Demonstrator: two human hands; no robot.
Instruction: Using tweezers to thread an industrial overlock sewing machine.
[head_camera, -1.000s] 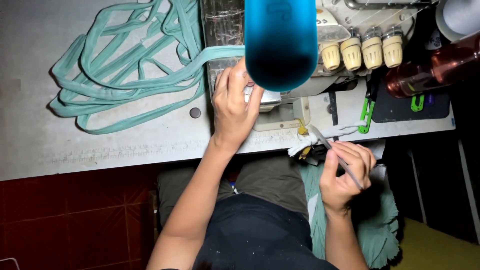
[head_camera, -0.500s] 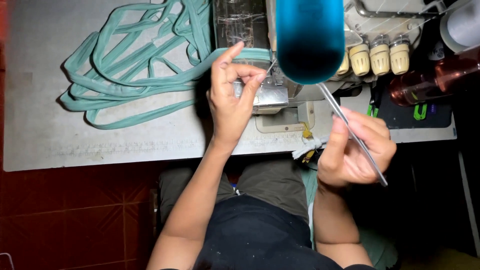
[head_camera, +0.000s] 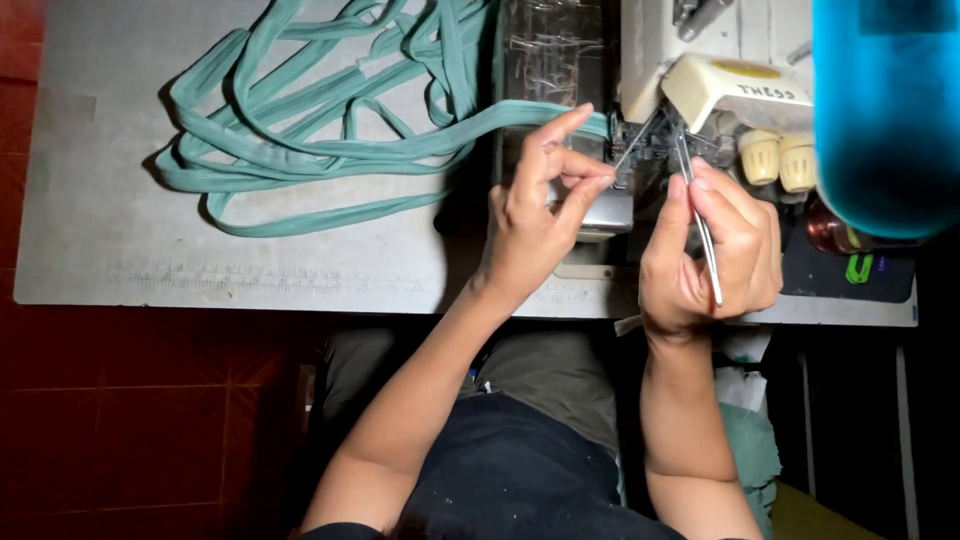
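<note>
Two hands work at the needle area of a cream overlock sewing machine (head_camera: 700, 60) standing along the far edge of the grey table (head_camera: 100, 230).

The right hand (head_camera: 715, 250) has its fingers clamped on metal tweezers (head_camera: 697, 205), whose tips point into the machine's needle area. The left hand (head_camera: 540, 215) pinches thumb and fingers together just beside them, apparently on a thread too fine to make out. A teal fabric strip (head_camera: 300, 150) lies looped across the table's left half, one end running to the machine.

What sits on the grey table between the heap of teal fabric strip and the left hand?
In the head view, one run of the teal fabric strip crosses the grey table to the left hand at the sewing machine.
</note>
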